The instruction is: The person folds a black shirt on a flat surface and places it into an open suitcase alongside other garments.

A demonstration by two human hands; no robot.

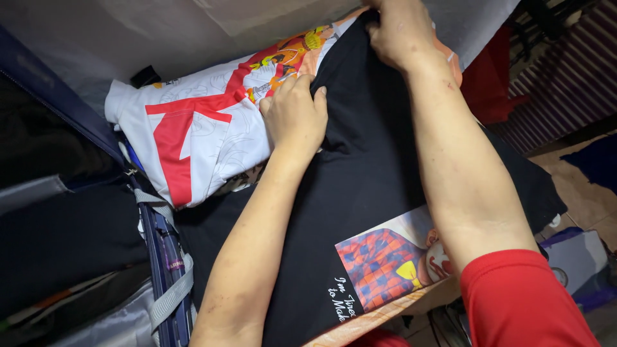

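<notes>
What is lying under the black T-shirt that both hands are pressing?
Under the black T-shirt, an orange printed garment shows at the top edge and a white and red shirt at its left. Anything further underneath is covered.

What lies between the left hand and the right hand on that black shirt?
In the head view, only bare black shirt fabric lies between the left hand and the right hand; both hands pinch its edge.

1. A white folded garment (193, 132) with a red cross-shaped pattern lies at the left.
2. A dark blue suitcase edge (164, 257) with grey straps (172, 292) runs down the lower left.
3. Red cloth (491, 83) hangs at the upper right.
4. A tiled floor (578, 193) shows at the right.
</notes>
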